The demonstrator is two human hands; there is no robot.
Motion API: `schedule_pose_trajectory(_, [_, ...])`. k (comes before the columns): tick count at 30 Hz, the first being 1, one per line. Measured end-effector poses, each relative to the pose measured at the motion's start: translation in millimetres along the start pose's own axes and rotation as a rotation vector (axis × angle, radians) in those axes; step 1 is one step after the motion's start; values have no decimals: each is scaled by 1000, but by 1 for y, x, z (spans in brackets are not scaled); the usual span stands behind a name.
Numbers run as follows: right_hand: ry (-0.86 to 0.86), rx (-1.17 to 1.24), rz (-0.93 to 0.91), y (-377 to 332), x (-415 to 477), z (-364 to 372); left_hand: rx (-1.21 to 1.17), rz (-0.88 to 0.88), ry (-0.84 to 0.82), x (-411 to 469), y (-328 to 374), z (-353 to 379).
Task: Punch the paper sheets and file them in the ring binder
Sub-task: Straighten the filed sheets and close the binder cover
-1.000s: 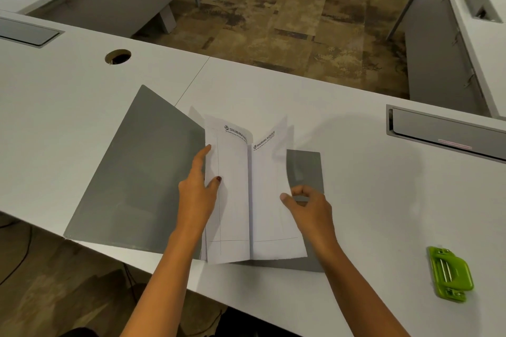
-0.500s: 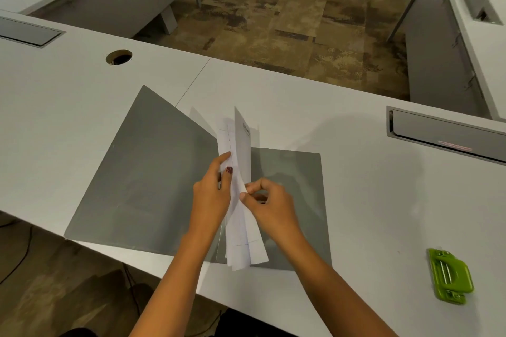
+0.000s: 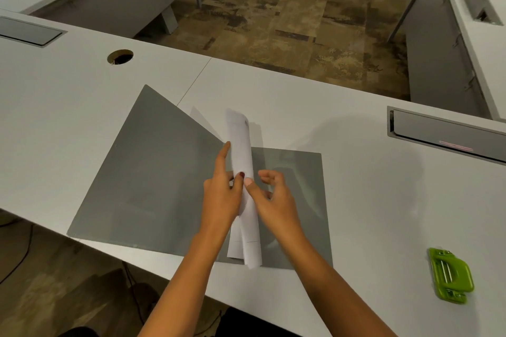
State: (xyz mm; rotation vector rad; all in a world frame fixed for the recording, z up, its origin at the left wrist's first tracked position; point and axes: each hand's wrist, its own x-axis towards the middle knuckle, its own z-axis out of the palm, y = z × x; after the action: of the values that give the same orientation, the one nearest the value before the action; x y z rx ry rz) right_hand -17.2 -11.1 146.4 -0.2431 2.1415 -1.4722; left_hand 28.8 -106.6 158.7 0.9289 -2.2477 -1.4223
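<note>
A grey binder [image 3: 153, 183] lies open on the white desk [image 3: 383, 213], its left cover tilted up. White paper sheets [image 3: 241, 145] stand nearly upright along its spine, folded together. My left hand [image 3: 223, 197] pinches the sheets from the left, thumb on the paper. From the right, my right hand [image 3: 273, 200] presses its thumb against the sheets while its other fingers curl loosely apart. The binder rings are hidden behind the paper and hands. A green hole punch [image 3: 450, 275] lies on the desk far to the right, untouched.
A round cable hole [image 3: 120, 56] is at the back left of the desk. A grey cable tray flap [image 3: 449, 135] sits at the right. The near desk edge runs just below the binder. Other desks stand beyond the floor gap.
The sheets, spread open like a book a second ago, have been closed together and stand upright at the spine. My right hand moved left to meet my left hand.
</note>
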Motion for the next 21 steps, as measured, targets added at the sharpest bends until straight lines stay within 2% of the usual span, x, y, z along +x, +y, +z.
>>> schedule_pose_trajectory(4, [-28, 255, 93, -1, 2, -10, -93, 76, -62, -9, 5, 21])
schedule_pose_trajectory(6, [-2, 300, 124, 2, 7, -16, -134, 74, -102, -12, 5, 33])
schedule_pose_trajectory(12, [132, 150, 177, 16, 18, -33, -66, 33, -146, -22, -11, 51])
schedule_pose_trajectory(16, [164, 46, 182, 28, 22, -46, 74, 41, -105, -22, -33, 48])
schedule_pose_trajectory(21, [170, 19, 228, 49, 28, -65, 175, -178, -95, -10, -75, 36])
